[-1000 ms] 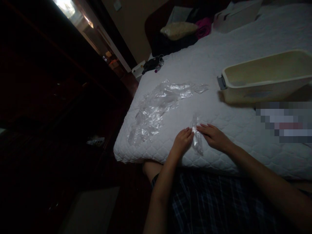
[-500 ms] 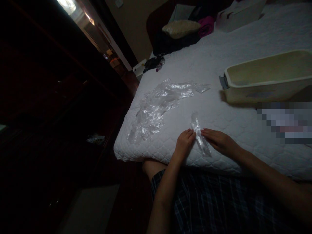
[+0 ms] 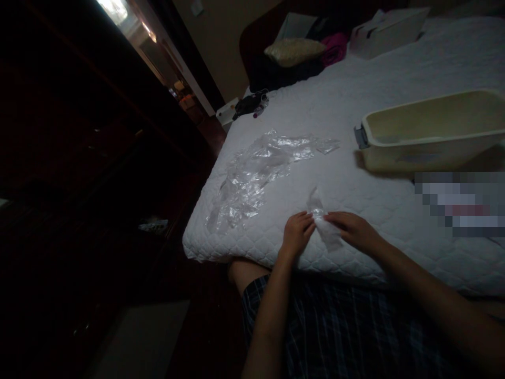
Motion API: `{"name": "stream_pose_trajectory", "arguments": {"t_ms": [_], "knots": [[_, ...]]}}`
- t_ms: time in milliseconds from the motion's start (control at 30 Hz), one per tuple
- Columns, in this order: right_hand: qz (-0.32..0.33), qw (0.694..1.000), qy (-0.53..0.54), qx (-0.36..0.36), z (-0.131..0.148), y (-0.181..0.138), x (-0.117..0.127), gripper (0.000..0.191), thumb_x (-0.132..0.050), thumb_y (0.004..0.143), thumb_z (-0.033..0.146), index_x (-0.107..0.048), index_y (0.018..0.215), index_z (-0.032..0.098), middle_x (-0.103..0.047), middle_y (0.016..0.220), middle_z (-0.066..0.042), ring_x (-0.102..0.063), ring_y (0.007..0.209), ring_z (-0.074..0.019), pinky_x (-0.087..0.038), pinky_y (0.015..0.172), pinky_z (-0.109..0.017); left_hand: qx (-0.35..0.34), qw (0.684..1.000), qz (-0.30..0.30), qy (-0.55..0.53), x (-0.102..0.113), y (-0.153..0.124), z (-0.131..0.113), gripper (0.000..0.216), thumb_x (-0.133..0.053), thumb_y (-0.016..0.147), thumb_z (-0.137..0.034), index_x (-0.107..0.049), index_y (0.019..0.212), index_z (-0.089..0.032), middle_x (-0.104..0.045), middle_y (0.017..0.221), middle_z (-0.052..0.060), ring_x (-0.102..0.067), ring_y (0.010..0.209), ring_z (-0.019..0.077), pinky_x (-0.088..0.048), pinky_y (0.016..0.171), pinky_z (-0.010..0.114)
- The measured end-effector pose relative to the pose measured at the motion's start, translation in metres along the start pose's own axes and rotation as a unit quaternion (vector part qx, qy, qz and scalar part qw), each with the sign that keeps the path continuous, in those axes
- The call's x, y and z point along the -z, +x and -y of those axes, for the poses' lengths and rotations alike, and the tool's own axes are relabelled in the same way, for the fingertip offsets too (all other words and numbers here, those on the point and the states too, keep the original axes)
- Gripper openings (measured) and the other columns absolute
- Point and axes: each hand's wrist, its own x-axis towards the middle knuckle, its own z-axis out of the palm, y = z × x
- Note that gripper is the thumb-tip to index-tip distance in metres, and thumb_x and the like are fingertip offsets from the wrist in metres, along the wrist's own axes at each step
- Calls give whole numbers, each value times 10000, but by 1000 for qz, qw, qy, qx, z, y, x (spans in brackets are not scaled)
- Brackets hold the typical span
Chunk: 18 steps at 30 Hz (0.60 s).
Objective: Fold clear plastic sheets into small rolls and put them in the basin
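A narrow folded strip of clear plastic, looking like a plastic bag (image 3: pixel 329 236), lies near the front edge of the bed. My left hand (image 3: pixel 299 231) pinches its left side near the middle, fingers pressed together. From the other side my right hand (image 3: pixel 353 227) grips the same strip, its fingertips close to those of my left. The strip looks gathered between the hands, and its ends stick out above and below them. More crumpled clear plastic bags (image 3: pixel 256 173) are spread in a curved heap to the left and beyond.
A cream plastic bin (image 3: pixel 426 152) with a grey latch stands at the right on the white quilted bed (image 3: pixel 379 200). A white box (image 3: pixel 386 37), a pillow (image 3: pixel 295 51) and a magenta roll (image 3: pixel 334 47) are at the back. The bed's left edge drops to a dark floor.
The strip between my hands has gone from flat and straight to pinched in at the middle, with its lower end fanned out. My hands stay almost in place; the heap is unchanged.
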Motion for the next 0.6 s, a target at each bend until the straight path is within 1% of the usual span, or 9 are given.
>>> {"name": "stream_pose_trajectory", "arguments": {"t_ms": [100,267,467,600], "knots": [[0,1000,0,-12,4,2,2,314,-484,848,301,-702,1066,247,-716,1085,-74,-670,988,-255,-536,860,-456,22,1000,-12,-10,-1,1,-3,164,-609,882,-278,-710,989,-205,-710,1122,40,-606,1153,180,-497,1003,413],[8,999,6,-51,6,6,1,277,-469,896,377,-708,959,251,-729,949,-54,-677,871,-233,-546,780,-405,60,997,-36,-23,-3,2,-9,159,-593,890,-270,-720,958,-202,-729,1058,30,-627,1103,170,-509,978,393],[-25,994,18,-106,7,11,-3,320,-488,888,472,-707,849,242,-724,832,-51,-675,755,-225,-543,698,-381,98,992,-69,-41,-8,6,-16,214,-535,917,-264,-734,879,-192,-743,955,36,-650,1043,170,-518,948,384],[-44,989,35,-138,11,15,-2,345,-485,881,508,-702,822,245,-731,794,-42,-680,704,-223,-532,643,-366,135,988,-79,-20,-13,10,-21,241,-526,916,-251,-736,820,-181,-743,867,49,-665,997,180,-514,928,370]]}}
